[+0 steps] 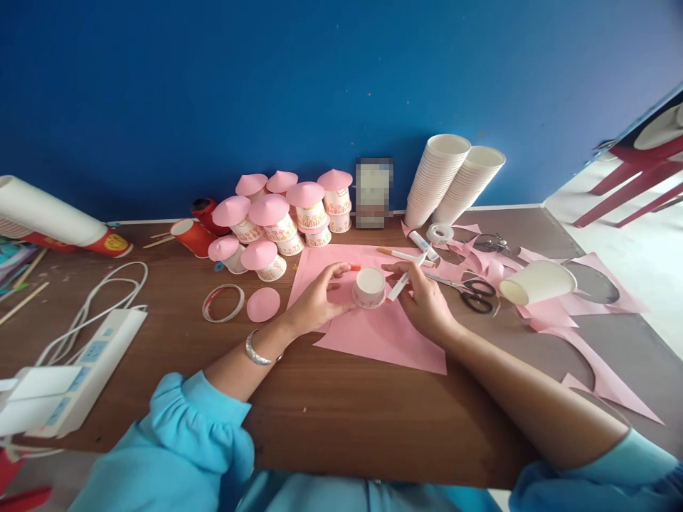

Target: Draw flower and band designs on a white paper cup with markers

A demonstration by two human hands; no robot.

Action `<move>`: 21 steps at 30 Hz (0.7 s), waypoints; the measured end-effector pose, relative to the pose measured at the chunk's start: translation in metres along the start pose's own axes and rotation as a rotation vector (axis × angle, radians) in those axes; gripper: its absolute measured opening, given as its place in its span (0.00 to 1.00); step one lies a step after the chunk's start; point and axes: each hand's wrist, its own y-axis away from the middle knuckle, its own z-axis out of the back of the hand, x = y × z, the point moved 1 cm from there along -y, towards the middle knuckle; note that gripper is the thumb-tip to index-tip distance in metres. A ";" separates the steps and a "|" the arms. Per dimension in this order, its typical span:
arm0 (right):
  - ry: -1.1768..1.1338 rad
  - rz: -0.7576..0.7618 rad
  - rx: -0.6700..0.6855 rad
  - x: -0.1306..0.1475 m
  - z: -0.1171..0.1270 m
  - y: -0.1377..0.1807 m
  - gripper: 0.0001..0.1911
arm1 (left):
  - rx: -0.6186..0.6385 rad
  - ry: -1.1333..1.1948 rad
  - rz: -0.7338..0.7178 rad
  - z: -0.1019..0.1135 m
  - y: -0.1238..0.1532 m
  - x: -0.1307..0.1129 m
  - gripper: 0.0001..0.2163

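A small cup is held upside down at the centre of the frame, on a pink sheet spread over the table. It is gripped at its side by the curled fingers of the left hand, and an orange cap seems to be pinched at the fingertips too (too small to be sure). A marker is grasped in the right hand, fingers closed round it, its lower end just beside the small cup. Above centre, against the blue wall, a heap of decorated cups topped with pink cones is seen, so a good number appear finished. No cone is borne by the small cup, and a drawn band seems begun along its lower rim. A pink disc lies flat to the left of the left hand, and two tall stacks of plain cups stand at upper right, so much is judged to be left
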 end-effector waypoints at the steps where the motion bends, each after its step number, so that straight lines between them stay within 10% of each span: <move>1: -0.011 -0.004 0.015 0.000 -0.003 0.003 0.21 | 0.027 -0.038 -0.006 -0.002 -0.001 0.000 0.36; 21: -0.017 0.048 0.115 -0.008 -0.011 0.004 0.21 | -0.026 -0.127 -0.091 -0.023 -0.007 0.000 0.32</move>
